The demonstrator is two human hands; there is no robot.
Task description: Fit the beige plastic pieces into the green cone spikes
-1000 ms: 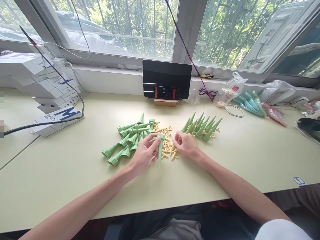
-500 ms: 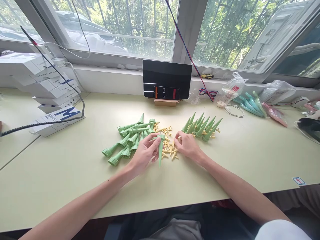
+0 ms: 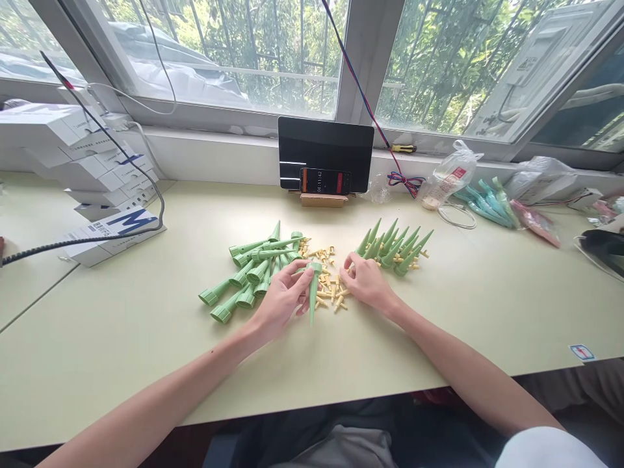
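Observation:
My left hand point(image 3: 283, 294) pinches a green plant watering spike point(image 3: 312, 296) by its wide collar, the tip pointing down toward me. My right hand point(image 3: 366, 281) is closed, its fingertips at the edge of a pile of small yellow plastic valves point(image 3: 333, 298). Whatever lies between those fingertips is hidden. Left of the valves a heap of green spikes point(image 3: 256, 270) lies with open collars facing various ways. Just beyond my right hand stands a cluster of green spikes point(image 3: 392, 247), tips up, with yellow valves sticking out of their sides.
A phone point(image 3: 325, 181) showing a running timer leans on a black tablet point(image 3: 326, 143) at the back. White boxes point(image 3: 112, 169) are stacked at the left, a black cable point(image 3: 97, 239) crossing them. Plastic bags point(image 3: 451, 174) and wrapped teal pieces point(image 3: 490, 203) lie at the back right.
My right hand has shifted very slightly at the edge of the valve pile. My left hand keeps the spike in the same place.

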